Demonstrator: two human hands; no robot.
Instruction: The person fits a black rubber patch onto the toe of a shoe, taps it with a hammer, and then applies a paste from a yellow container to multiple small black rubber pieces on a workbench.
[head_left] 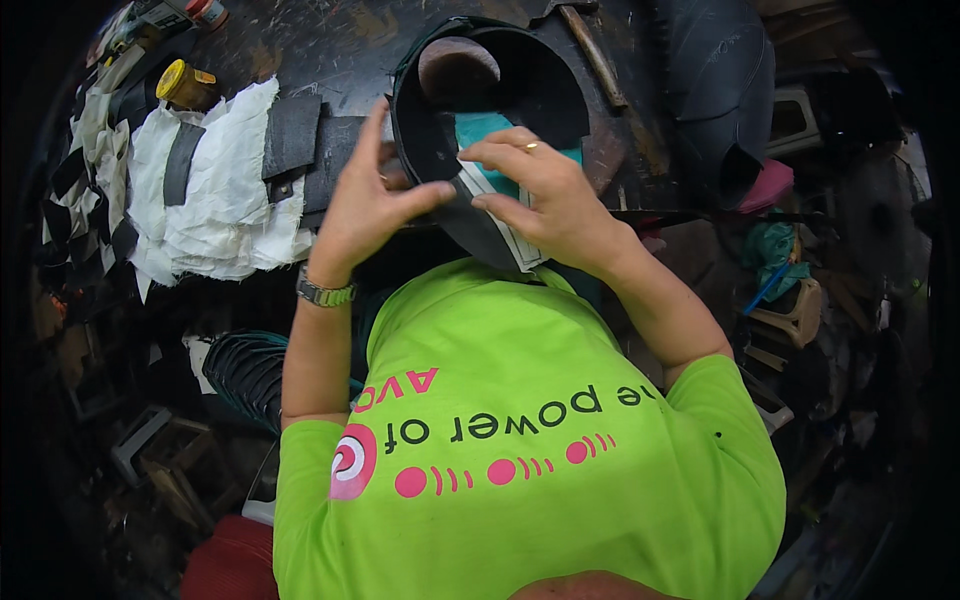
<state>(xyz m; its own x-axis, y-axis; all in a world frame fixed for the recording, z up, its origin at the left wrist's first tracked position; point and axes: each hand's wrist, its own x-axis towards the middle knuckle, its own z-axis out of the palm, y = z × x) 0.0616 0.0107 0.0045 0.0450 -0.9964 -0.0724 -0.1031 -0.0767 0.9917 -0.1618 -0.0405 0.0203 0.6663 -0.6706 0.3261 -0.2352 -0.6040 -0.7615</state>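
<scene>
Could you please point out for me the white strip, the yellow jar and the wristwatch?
White strip [516, 240]: head view, on the middle of its length.
Yellow jar [188, 86]: head view, on the middle of its side.
Wristwatch [328, 294]: head view, on its band.

A person in a lime-green T-shirt [570, 360] works at a dark, scuffed desk [300, 45], the left hand [400, 165] spread at the rim of a curved black sheet [545, 80] below a wristwatch [326, 289]. The ringed right hand [540, 195] rests its fingertips at a narrow white strip [508, 228] beside teal cloth [484, 128]. To the left, a yellow-lidded jar [187, 85] stands beside white fabric [225, 215]; to the right lies a wooden handle [595, 58].
</scene>
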